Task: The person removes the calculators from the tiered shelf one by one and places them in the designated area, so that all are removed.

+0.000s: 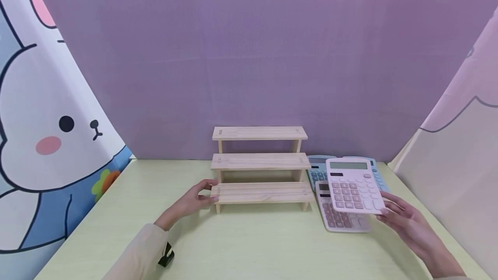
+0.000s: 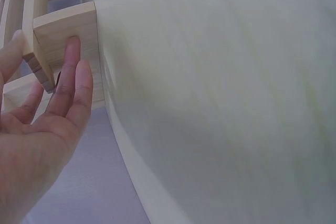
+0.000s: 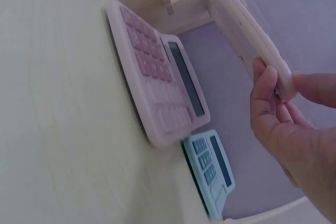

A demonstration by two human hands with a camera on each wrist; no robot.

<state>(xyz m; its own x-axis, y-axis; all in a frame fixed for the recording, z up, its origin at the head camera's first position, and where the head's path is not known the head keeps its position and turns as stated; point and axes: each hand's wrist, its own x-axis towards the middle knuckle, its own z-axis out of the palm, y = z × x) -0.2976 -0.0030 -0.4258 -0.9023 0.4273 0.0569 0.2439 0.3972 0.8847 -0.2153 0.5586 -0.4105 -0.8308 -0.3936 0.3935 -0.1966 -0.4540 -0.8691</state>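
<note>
A pink calculator (image 1: 350, 187) is in my right hand (image 1: 406, 221), pinched at its lower right corner between thumb and fingers. It is raised over a second pink calculator (image 1: 338, 223) that lies flat on the table. From the right wrist view, the held calculator (image 3: 252, 32) shows its back and edge, while the lower pink one (image 3: 157, 77) faces up. At the left end of a three-step wooden shelf (image 1: 260, 189), my left hand (image 1: 190, 200) grips the lowest step. In the left wrist view its thumb and fingers lie on opposite sides of the board (image 2: 39, 66).
Two blue calculators (image 1: 320, 172) lie behind the pink ones, partly covered by them. The shelf stands close to the purple back wall (image 1: 249, 64). Printed fabric (image 1: 46, 111) borders the table (image 1: 249, 245) at left, and a pale panel (image 1: 459, 176) at right.
</note>
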